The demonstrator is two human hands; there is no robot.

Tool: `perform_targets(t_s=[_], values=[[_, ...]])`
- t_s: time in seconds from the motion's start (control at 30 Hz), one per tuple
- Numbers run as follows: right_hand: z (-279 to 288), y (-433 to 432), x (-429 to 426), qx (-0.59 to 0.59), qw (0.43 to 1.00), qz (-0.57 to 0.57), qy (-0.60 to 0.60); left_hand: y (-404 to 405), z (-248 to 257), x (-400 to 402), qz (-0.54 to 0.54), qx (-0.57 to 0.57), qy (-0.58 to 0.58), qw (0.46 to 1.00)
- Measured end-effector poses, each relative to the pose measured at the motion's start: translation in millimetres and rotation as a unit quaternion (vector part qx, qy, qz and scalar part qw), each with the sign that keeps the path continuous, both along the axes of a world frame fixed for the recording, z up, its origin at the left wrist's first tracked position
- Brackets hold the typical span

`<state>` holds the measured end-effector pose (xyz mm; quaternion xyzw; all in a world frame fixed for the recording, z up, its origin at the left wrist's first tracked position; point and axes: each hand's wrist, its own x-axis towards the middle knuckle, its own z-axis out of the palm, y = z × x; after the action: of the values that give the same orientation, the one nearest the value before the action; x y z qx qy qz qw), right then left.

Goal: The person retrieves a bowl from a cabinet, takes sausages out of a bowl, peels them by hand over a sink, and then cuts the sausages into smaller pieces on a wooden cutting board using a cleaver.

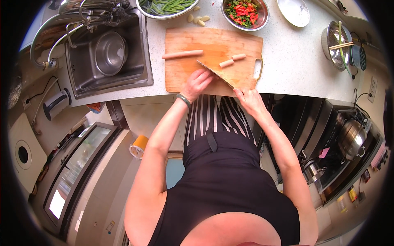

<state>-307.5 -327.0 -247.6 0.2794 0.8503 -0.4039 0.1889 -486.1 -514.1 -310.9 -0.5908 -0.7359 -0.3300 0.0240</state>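
Observation:
My right hand (250,100) grips the handle end of a kitchen knife (217,75), whose thin blade slants up and left over a wooden cutting board (181,73). My left hand (198,83), with a dark bangle at the wrist, rests on the board with bent fingertips close against the blade. Whether those fingers hold anything is hidden. A long sausage (182,54) lies at the board's left side, its end just past the edge. Two short sausage pieces, an upper one (239,57) and a lower one (227,63), lie to the right, beyond the blade.
Behind the board are a bowl of green beans (167,7), garlic cloves (197,19), a metal bowl of chopped red and green peppers (243,13) and a white plate (294,12). A sink (141,61) holding a metal basin (110,53) is left; a colander (334,46) with chopsticks stands right.

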Motion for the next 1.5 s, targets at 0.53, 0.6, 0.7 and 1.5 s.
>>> perform_targets(t_s=[0.53, 0.6, 0.7, 1.5], values=[[33, -11, -8, -0.022, 0.999, -0.046, 0.019, -10, 0, -1, -0.021, -0.029, -0.084, 0.996], [32, -13, -8, -0.019, 0.999, -0.026, -0.009, -12, 1, 4, 0.004, -0.026, -0.091, 0.996], [31, -20, -8, -0.015, 0.999, -0.028, -0.005, -10, 4, 7, 0.022, -0.015, -0.097, 0.995], [26, -47, -11, 0.106, 0.994, 0.012, 0.019, -12, -10, 11, 0.048, -0.003, -0.127, 0.991]])
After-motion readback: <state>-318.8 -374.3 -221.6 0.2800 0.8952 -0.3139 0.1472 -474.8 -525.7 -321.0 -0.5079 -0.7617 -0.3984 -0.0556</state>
